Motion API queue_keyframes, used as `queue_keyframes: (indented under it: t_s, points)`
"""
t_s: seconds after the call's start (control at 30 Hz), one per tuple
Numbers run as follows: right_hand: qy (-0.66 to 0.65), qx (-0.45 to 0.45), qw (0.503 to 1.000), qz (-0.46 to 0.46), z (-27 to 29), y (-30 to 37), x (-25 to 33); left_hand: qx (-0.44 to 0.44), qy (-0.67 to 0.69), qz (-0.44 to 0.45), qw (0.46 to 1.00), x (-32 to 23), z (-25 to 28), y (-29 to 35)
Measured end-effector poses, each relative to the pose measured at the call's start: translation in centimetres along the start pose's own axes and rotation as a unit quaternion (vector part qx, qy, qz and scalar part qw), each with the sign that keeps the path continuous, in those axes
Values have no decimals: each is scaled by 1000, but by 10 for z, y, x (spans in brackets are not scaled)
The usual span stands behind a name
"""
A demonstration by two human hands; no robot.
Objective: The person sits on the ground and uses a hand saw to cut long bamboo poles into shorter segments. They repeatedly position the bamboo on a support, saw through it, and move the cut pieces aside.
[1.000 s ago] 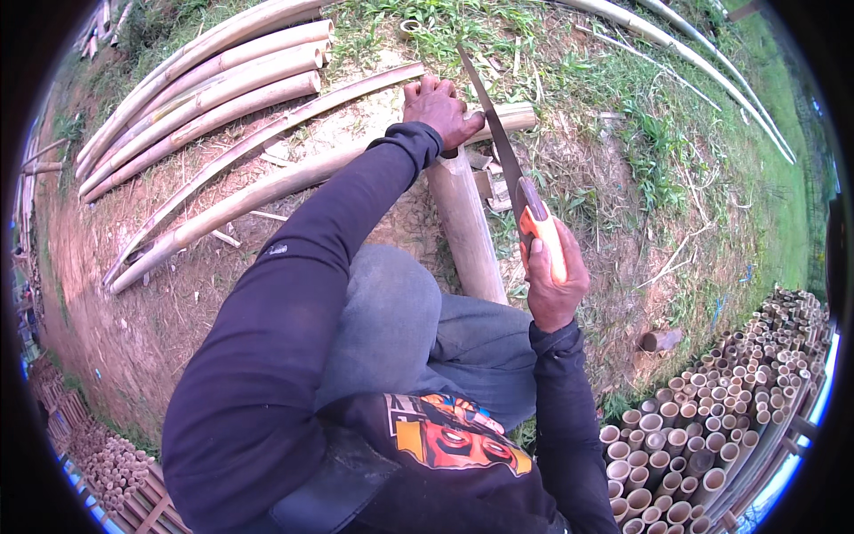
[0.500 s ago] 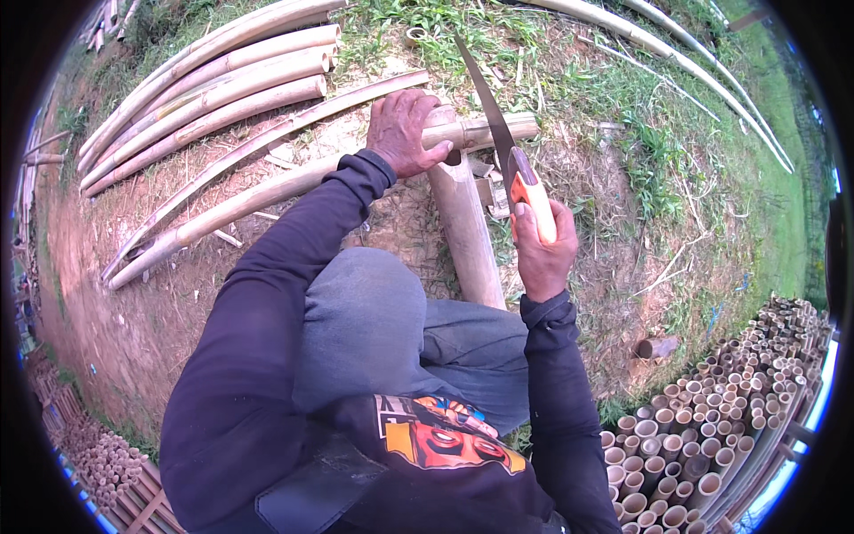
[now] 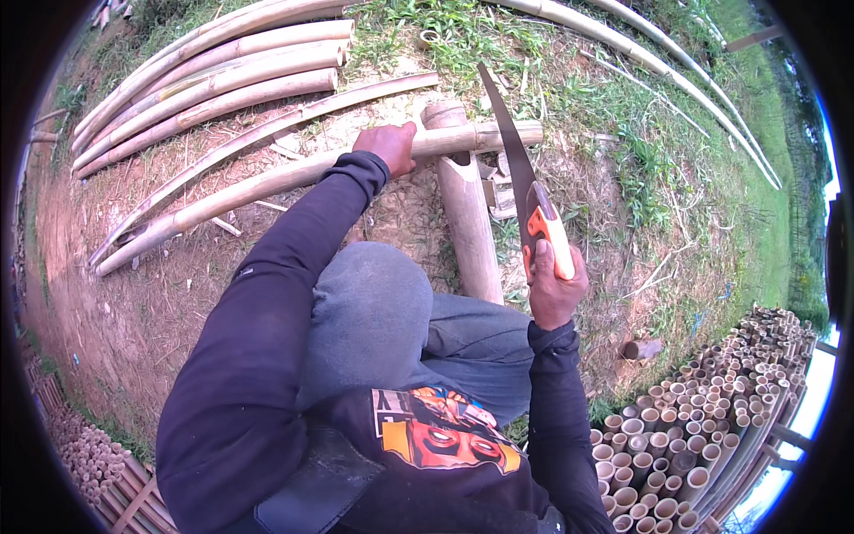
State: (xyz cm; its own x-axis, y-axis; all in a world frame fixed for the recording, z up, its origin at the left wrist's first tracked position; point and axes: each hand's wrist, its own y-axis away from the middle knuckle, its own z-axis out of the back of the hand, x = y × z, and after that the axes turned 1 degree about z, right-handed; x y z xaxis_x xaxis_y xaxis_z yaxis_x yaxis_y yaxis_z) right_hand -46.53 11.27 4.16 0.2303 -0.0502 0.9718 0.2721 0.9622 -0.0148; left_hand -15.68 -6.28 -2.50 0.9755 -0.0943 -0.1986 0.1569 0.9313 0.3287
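The left hand (image 3: 387, 149) has shifted left along the pole (image 3: 294, 173), fingers curled around it, uncovering where it lies across the support (image 3: 469, 231). That seems to steady the pole, leaving its right end clear for the saw (image 3: 523, 173), held in the right hand's (image 3: 557, 287) wrapped fingers; blade contact is unclear.

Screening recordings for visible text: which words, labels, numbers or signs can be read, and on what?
Black long-sleeved cloth shirt: pale lettering beside colourful print, partly cut off; not transcribed.
Left black sleeve: pale mark, too small to read.
Dark-bladed, orange-handled saw: no legible text.
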Motion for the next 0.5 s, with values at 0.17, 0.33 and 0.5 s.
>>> queue_keyframes:
  t_s: [0.17, 0.33, 0.5]
  points:
    - [21, -9, 999, 23, 49, 87, 18, 6, 10, -10, 1000, 3, -8, -5]
    - [33, 4, 999, 38, -15, -18, -27, -12, 16, -11, 1000, 2, -9, -3]
    - [75, -13, 992, 99, -35, -48, -33, 6, 8, -2, 1000, -2, 0, 1]
